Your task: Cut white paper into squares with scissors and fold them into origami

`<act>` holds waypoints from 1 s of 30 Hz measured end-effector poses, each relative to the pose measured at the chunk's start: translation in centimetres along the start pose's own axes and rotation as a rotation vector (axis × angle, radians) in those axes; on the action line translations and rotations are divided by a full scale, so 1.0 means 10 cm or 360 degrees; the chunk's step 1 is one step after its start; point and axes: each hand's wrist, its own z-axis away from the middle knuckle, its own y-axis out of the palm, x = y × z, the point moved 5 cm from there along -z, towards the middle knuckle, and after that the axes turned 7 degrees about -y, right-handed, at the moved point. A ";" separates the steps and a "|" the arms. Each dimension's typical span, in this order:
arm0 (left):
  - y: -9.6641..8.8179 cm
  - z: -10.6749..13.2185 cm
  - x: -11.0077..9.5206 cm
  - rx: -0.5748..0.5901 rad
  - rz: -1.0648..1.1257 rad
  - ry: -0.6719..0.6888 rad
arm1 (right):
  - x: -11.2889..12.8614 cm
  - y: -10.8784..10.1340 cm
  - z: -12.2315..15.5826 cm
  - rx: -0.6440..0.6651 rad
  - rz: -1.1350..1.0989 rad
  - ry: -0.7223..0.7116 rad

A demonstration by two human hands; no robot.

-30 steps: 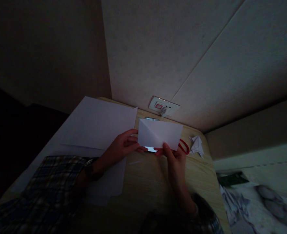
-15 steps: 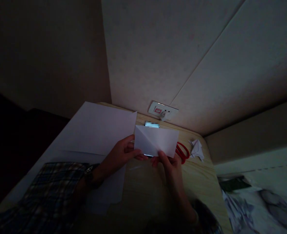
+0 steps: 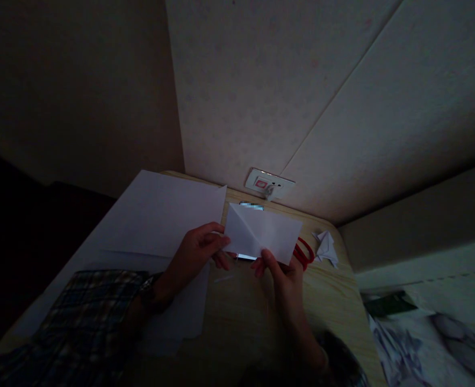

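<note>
Seemingly plug (image 3: pixel 268 192) in socket (image 3: pixel 286 187); creased paper (image 3: pixel 264 230) in both hands' fingers (image 3: pixel 272 263).

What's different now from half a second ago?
The creased paper has shifted slightly to the right, and the left hand has moved a little left, at the paper's left edge. The right hand still grips the bottom edge. The folded paper figure and wall socket stayed put.
</note>
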 end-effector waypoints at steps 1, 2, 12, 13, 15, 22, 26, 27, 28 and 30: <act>-0.01 0.00 -0.01 -0.0014 -0.0012 0.0007 | 0.00 0.00 0.00 0.0002 -0.0003 -0.0001; -0.01 0.00 -0.01 -0.0030 -0.0024 0.0012 | -0.01 0.00 0.00 0.0002 -0.0008 -0.0003; -0.01 0.02 0.03 -0.0054 0.0016 -0.0056 | 0.01 0.06 0.02 0.0160 0.0010 0.0005; -0.02 0.02 0.05 -0.0068 0.0010 -0.0084 | 0.01 0.08 0.02 0.0194 0.0023 0.0006; -0.03 0.02 0.06 -0.0088 -0.0010 -0.0123 | 0.01 0.10 0.03 0.0239 0.0056 -0.0010; -0.04 0.03 0.00 -0.0113 -0.0099 -0.0048 | 0.03 0.09 0.04 0.0270 0.0107 -0.0083; -0.05 0.05 -0.02 -0.0073 -0.0120 0.0054 | 0.03 0.08 0.03 0.0258 0.0115 -0.0082; -0.05 0.05 -0.02 -0.0056 -0.0101 0.0070 | 0.02 0.07 0.03 0.0246 0.0117 -0.0081; -0.05 0.05 -0.03 -0.0044 -0.0079 0.0084 | 0.02 0.07 0.02 0.0239 0.0119 -0.0076; -0.06 0.04 -0.05 -0.0039 -0.0024 0.0110 | 0.01 0.07 0.02 0.0243 0.0123 -0.0062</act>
